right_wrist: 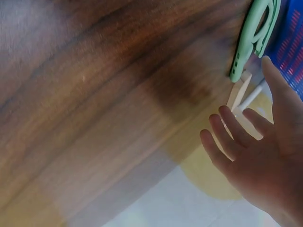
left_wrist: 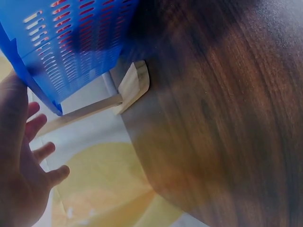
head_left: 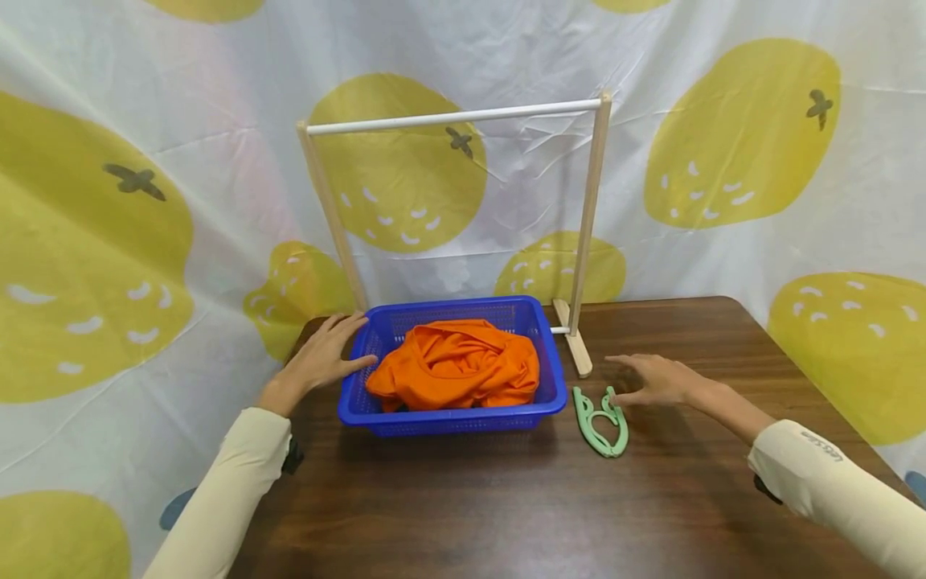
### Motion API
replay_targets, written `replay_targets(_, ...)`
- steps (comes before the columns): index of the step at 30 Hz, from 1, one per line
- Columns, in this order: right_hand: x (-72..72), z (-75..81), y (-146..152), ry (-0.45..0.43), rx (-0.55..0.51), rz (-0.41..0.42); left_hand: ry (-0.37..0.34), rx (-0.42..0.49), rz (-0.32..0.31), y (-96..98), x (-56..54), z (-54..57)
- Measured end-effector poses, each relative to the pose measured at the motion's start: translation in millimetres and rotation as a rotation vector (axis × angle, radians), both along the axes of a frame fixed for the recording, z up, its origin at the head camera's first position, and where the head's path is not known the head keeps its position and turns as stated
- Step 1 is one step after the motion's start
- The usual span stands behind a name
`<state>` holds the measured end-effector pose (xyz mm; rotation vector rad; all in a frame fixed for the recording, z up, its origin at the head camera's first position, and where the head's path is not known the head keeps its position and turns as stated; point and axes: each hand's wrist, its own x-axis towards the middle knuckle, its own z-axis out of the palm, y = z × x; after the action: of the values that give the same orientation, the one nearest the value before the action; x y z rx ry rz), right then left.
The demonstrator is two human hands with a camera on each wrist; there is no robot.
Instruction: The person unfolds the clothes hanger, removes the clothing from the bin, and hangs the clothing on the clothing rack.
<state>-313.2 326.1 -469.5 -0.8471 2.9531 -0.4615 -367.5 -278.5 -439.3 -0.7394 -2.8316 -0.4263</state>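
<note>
My left hand (head_left: 323, 355) is at the left rim of a blue plastic basket (head_left: 463, 420), fingers spread and the thumb over the rim. In the left wrist view the fingers (left_wrist: 43, 150) show beside the basket's slotted wall (left_wrist: 71, 40). An orange cloth garment (head_left: 459, 363) lies bunched inside the basket. My right hand (head_left: 660, 379) hovers to the right with relaxed, parted fingers and nothing in its palm. A green folding clothes hanger (head_left: 604, 442), its arms folded together, lies on the table just beside the right thumb; the right wrist view shows the hanger (right_wrist: 244, 49) beyond the thumb tip.
Behind the basket stands a small garment rack with a white top rail (head_left: 456, 118) and wooden posts (head_left: 592, 201). Its right foot (head_left: 576, 346) rests on the brown wooden table (head_left: 463, 507). A fruit-patterned curtain (head_left: 535, 48) hangs around the table's back and sides.
</note>
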Motion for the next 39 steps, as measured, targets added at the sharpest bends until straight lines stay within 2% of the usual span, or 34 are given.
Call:
replay_targets(5,1.6,-7.1,0,-0.026,0.0,0.022,-0.077,0.032,0.006,2.2,2.6,0.7)
replay_targets(9,1.6,-12.1,0,-0.036,-0.013,0.041,-0.108,0.055,0.02,2.1,2.3,-0.8)
replay_targets(13,1.3,-14.4,0,-0.02,-0.025,0.042,-0.119,0.083,0.023,2.3,0.7,-2.3)
replay_targets(22,-0.4,-19.4,-2,-0.048,-0.084,0.053,-0.146,0.144,0.044,-0.6,-0.6,-9.9)
replay_targets(39,0.8,-17.8,-2,-0.092,-0.14,0.031,-0.149,0.193,0.034,-0.3,-2.0,-9.1)
